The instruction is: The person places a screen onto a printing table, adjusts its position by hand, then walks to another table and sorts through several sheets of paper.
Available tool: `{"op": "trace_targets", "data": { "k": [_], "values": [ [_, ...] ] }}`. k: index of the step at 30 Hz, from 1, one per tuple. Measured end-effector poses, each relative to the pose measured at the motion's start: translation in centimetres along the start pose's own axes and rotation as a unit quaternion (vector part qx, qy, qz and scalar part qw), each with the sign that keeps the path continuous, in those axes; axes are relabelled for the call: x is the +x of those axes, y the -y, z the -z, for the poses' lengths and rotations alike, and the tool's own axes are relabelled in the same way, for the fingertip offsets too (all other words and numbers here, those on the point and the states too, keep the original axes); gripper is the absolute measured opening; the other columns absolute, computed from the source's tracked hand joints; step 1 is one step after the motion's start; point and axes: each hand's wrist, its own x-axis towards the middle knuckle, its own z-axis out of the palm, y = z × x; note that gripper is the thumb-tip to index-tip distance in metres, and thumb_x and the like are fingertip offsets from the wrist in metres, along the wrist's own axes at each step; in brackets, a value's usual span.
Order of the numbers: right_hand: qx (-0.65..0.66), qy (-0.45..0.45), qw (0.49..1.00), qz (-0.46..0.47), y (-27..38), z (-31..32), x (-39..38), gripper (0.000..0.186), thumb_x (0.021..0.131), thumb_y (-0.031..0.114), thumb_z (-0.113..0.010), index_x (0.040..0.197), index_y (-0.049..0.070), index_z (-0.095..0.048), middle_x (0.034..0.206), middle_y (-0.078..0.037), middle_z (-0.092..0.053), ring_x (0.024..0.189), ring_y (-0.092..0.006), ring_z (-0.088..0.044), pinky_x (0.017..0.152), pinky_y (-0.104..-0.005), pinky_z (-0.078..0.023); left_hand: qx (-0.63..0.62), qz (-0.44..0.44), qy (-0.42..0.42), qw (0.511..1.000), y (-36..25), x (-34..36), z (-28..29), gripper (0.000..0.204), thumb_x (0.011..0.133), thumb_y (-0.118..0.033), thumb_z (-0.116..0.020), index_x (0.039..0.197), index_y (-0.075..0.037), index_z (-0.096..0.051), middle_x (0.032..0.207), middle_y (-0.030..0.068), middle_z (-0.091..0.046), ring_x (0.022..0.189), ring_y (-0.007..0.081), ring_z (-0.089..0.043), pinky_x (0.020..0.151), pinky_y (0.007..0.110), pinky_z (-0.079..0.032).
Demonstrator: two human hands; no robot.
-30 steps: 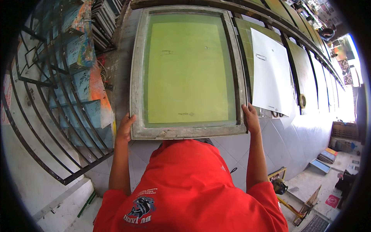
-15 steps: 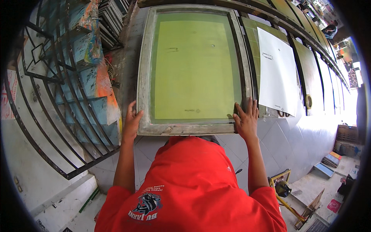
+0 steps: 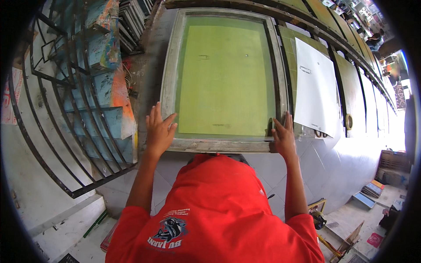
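I see the left hand [image 3: 160,135] has loosened its grip and spread over the frame's [image 3: 219,146] near-left corner; the right hand [image 3: 286,138], also open, is at the near-right. The frame, seemingly set down, sits along the near edge of the tabletop [image 3: 286,48].
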Motion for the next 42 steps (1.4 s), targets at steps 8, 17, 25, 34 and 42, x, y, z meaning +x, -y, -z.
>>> {"op": "trace_targets", "data": {
  "k": [8,17,25,34,42],
  "values": [
    [-0.121,0.04,0.99,0.064,-0.5,0.2,-0.1,0.045,0.089,0.035,-0.054,0.132,0.021,-0.052,0.152,-0.024,-0.011,0.139,-0.0432,-0.013,0.11,-0.0538,-0.018,0.023,0.011,0.038,0.999,0.2,-0.4,-0.6,0.038,0.087,-0.025,-0.058,0.122,-0.012,-0.06,0.149,0.0215,-0.022,0.137,0.04,-0.022,0.108,0.058,-0.018],
    [-0.153,0.056,0.985,0.064,-1.0,0.3,-0.4,0.051,0.09,0.045,-0.049,0.132,0.016,-0.051,0.151,-0.024,-0.013,0.14,-0.042,-0.013,0.108,-0.0571,-0.019,0.002,0.017,0.046,0.999,-0.2,-0.3,-0.4,0.038,0.087,-0.023,-0.057,0.122,-0.009,-0.06,0.148,0.0223,-0.023,0.133,0.0402,-0.029,0.107,0.052,-0.024],
    [-0.146,0.051,0.988,-0.002,-0.2,-0.3,0.6,0.056,0.092,0.05,-0.043,0.135,0.015,-0.048,0.153,-0.023,-0.009,0.142,-0.039,-0.008,0.11,-0.055,-0.015,0.012,0.013,0.041,0.999,-0.4,0.1,-0.6,0.037,0.086,-0.02,-0.058,0.121,-0.008,-0.06,0.147,0.0229,-0.025,0.132,0.0393,-0.031,0.104,0.047,-0.028],
    [-0.142,0.02,0.99,0.007,0.6,-1.8,-0.1,0.056,0.091,0.051,-0.045,0.135,0.017,-0.049,0.15,-0.026,-0.015,0.139,-0.0426,-0.015,0.106,-0.0587,-0.02,0.01,0.005,0.038,0.999,-0.4,0.1,-0.7,0.036,0.086,-0.019,-0.058,0.12,-0.007,-0.06,0.147,0.0238,-0.026,0.132,0.0387,-0.032,0.104,0.047,-0.028],
    [-0.104,0.006,0.994,-0.025,-0.8,-1.0,-0.6,0.057,0.089,0.048,-0.05,0.134,0.011,-0.049,0.149,-0.028,-0.017,0.138,-0.0428,-0.017,0.106,-0.055,-0.023,0.014,0.006,0.038,0.999,-0.2,0.2,-0.6,0.036,0.086,-0.019,-0.057,0.121,-0.008,-0.06,0.147,0.0233,-0.026,0.131,0.0382,-0.034,0.102,0.047,-0.03]
  ]
}}
